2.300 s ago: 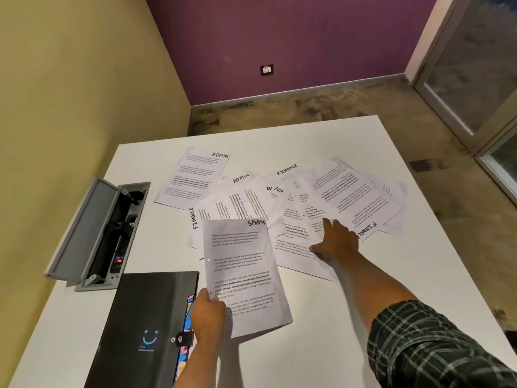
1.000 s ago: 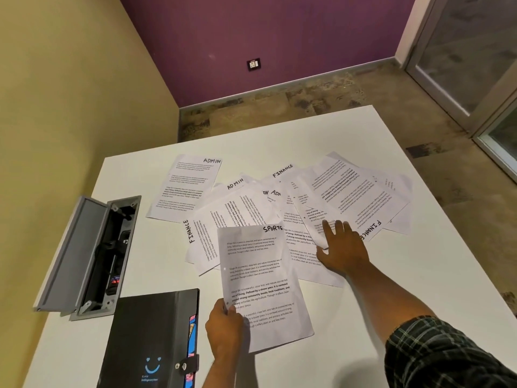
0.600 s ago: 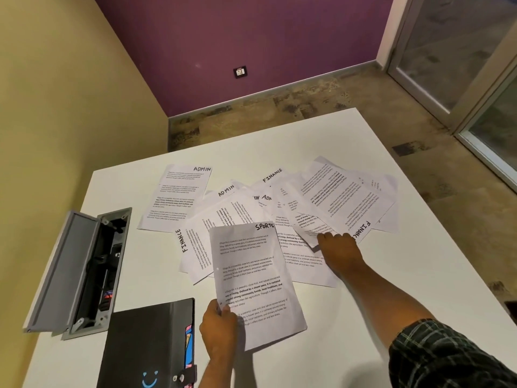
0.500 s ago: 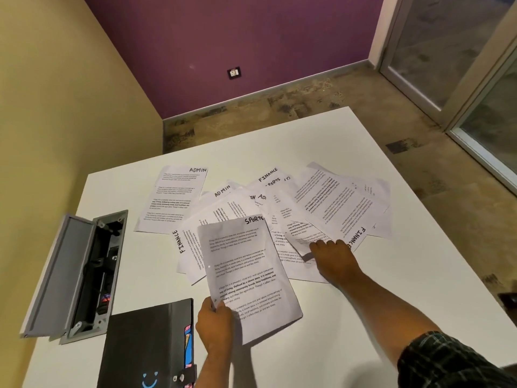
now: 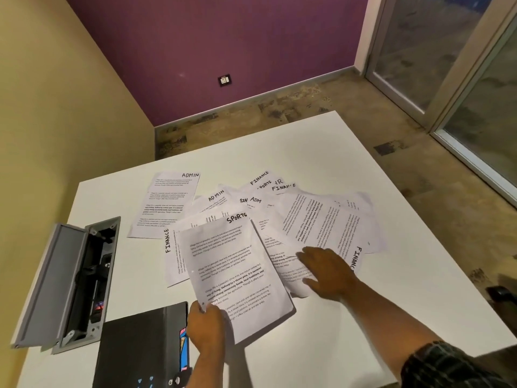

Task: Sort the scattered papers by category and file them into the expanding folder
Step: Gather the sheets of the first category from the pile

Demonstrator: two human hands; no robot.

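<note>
- Papers [image 5: 279, 214] are seen scattered across the white worktop [image 5: 307, 141], near the black expanding folder [image 5: 140, 351].
- SPORTS sheet [image 5: 232, 273] is pinched at its lower corner by the left hand [image 5: 205, 329].
- Right hand [image 5: 326, 271] is laid flat, grip wide, on overlapping sheets.

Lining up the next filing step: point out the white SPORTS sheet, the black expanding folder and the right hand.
white SPORTS sheet [image 5: 232, 273], head view, middle of page
black expanding folder [image 5: 140, 348], head view, cover
right hand [image 5: 326, 271], head view, back
</note>
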